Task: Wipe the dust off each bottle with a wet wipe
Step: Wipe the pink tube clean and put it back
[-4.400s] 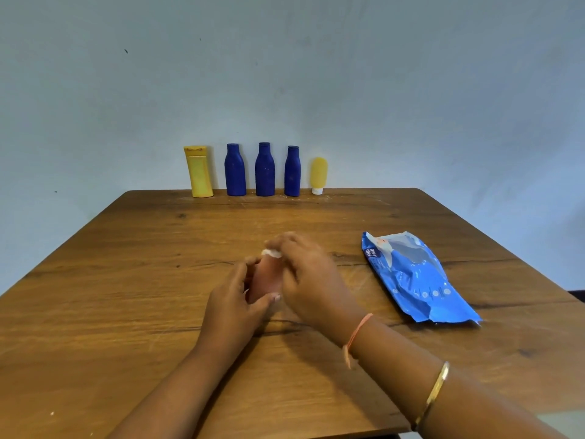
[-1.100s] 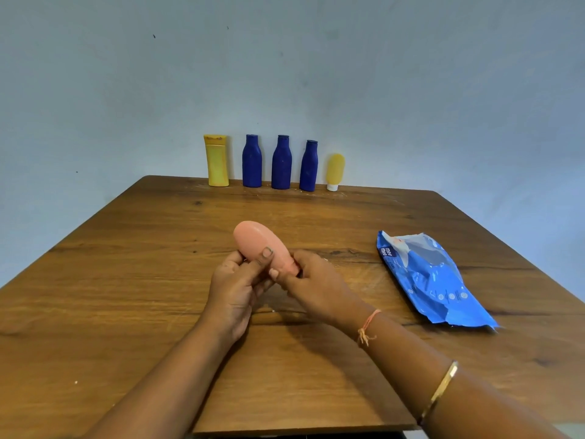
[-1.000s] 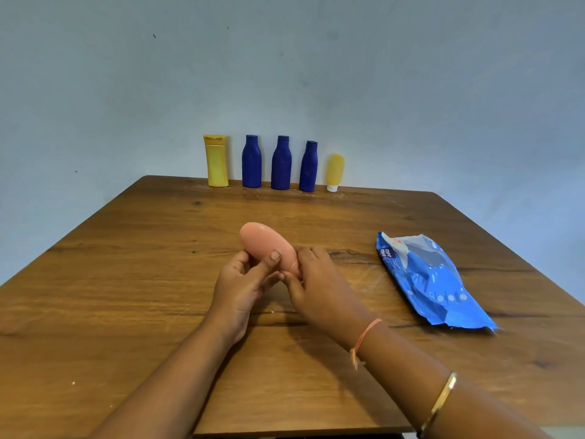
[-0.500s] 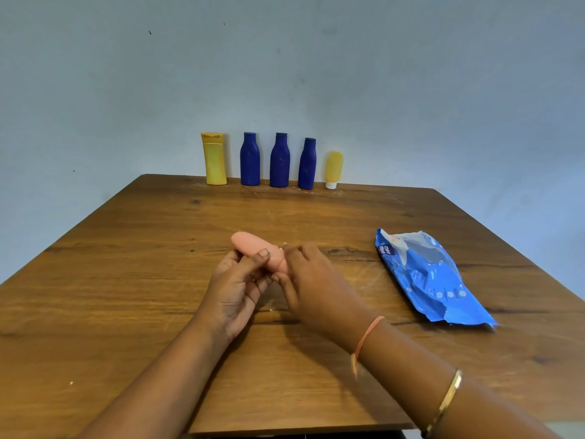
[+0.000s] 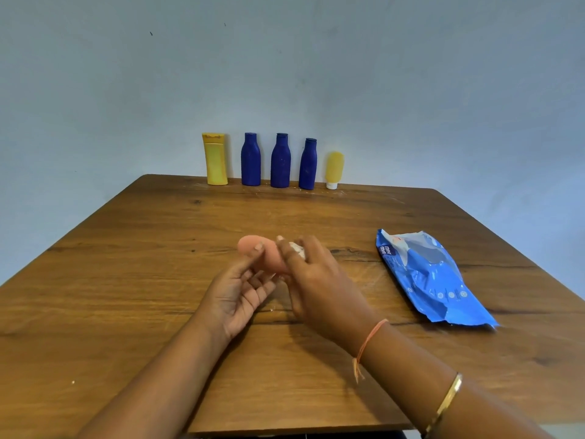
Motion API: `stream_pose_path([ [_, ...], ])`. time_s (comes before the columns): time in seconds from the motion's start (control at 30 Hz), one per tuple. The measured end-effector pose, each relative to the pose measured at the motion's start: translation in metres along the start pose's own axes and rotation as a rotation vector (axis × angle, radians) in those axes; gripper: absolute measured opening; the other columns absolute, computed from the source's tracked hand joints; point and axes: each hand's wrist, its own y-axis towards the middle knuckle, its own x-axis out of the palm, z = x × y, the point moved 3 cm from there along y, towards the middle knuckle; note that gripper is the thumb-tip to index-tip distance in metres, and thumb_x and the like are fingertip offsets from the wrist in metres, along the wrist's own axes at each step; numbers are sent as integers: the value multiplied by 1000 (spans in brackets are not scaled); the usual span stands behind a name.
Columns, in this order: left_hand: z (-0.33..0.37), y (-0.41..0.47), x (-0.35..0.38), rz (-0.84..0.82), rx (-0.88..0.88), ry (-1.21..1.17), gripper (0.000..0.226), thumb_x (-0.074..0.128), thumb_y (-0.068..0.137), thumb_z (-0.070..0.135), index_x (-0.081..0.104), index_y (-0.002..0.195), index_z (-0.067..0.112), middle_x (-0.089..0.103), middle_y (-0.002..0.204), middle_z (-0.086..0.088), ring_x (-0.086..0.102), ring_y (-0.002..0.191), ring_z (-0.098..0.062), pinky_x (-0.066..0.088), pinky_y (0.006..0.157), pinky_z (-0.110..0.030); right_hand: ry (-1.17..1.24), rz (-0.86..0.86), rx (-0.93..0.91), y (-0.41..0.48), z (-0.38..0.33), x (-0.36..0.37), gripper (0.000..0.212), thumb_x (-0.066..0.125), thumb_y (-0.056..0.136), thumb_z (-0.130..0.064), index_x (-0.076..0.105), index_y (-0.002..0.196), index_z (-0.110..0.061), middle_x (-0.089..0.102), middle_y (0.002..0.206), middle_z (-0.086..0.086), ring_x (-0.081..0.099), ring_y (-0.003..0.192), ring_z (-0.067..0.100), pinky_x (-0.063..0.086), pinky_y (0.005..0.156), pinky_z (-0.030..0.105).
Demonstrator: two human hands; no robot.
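Note:
A small pink bottle (image 5: 267, 255) lies tilted over the middle of the table, its rounded end pointing up and left. My left hand (image 5: 243, 291) holds it from below, thumb on its top. My right hand (image 5: 313, 280) covers its lower end and presses a bunched white wet wipe (image 5: 297, 248) against it. Along the far edge stand a yellow bottle (image 5: 216, 160), three dark blue bottles (image 5: 250, 160) (image 5: 280, 161) (image 5: 308, 164) and a small yellow tube (image 5: 334, 168) on its white cap.
A blue wet-wipe pack (image 5: 427, 277) lies opened on the right side of the wooden table (image 5: 126, 280). The row of bottles stands against a pale blue wall. White specks dot the wood near the hands.
The pink bottle has dropped lower and tilted flatter. My right hand has slid up along it with the wipe, which now shows between the fingers. My left fingers have loosened under the bottle.

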Motion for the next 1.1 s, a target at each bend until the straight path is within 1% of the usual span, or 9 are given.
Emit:
stream_pose_path([
  [0.13, 3, -2, -1, 19, -20, -9, 9, 62, 84, 13, 61, 91, 6, 72, 80, -9, 71, 77, -15, 58, 76, -35, -113, 10, -122, -2, -7, 11, 54, 59, 82, -17, 46, 131, 0, 55, 105, 13, 57, 83, 24, 52, 67, 32],
  [0.23, 3, -2, -1, 2, 1, 31, 4, 56, 87, 8, 60, 84, 9, 68, 91, -11, 67, 84, -19, 56, 56, -27, 305, -71, 100, 3, -2, 9, 49, 61, 84, -21, 49, 130, -10, 53, 113, 6, 53, 100, 19, 44, 85, 26],
  [0.33, 4, 3, -3, -12, 35, 1, 8, 53, 87, 3, 54, 90, 11, 60, 96, -12, 60, 98, -22, 55, 57, -27, 533, -35, 293, 6, 5, 5, 40, 68, 80, -17, 58, 119, -11, 57, 112, 3, 52, 104, 15, 36, 84, 14],
  [0.53, 2, 1, -1, -56, 30, 10, 60, 62, 75, 8, 45, 130, 28, 61, 110, -13, 60, 99, -23, 53, 86, -39, -16, 8, -27, -3, -3, 7, 59, 64, 83, -15, 40, 136, -4, 51, 111, 10, 54, 94, 22, 54, 74, 30],
  [0.7, 9, -1, -2, -59, 175, 64, 57, 56, 78, -6, 48, 126, 25, 55, 117, -13, 57, 108, -28, 55, 77, -35, 506, -96, 337, 8, 7, 1, 46, 66, 82, -19, 54, 126, -13, 56, 113, 4, 53, 101, 13, 46, 90, 25],
  [0.83, 10, -2, 1, -117, 265, 143, 54, 57, 75, -12, 46, 114, 24, 62, 109, -5, 57, 107, -24, 56, 78, -33, 1116, -269, 684, 6, 16, -1, 31, 66, 80, -3, 63, 110, -9, 65, 94, 13, 57, 72, 14, 53, 70, 28],
  [0.9, 9, -1, -1, -43, 372, 433, 56, 66, 73, -7, 44, 115, 23, 57, 113, -4, 57, 106, -23, 55, 80, -34, 1023, -257, 657, 5, 22, -3, 33, 65, 80, -3, 63, 113, -11, 65, 98, 10, 56, 76, 12, 50, 69, 23],
  [1.0, 9, -1, -3, 48, 632, 969, 61, 80, 65, 11, 47, 113, 31, 48, 125, 2, 52, 110, -10, 50, 84, -20, 435, -131, 361, 5, 25, -11, 44, 63, 81, -12, 57, 124, -17, 59, 110, 3, 52, 95, 11, 38, 73, 8],
  [1.1, 9, -5, 0, -28, 826, 1313, 64, 80, 67, 17, 49, 118, 39, 43, 124, 22, 38, 119, -1, 38, 94, -16, 147, -170, 121, 1, 18, -13, 55, 56, 86, -26, 40, 138, -21, 45, 114, 1, 45, 97, 12, 32, 72, 12],
])
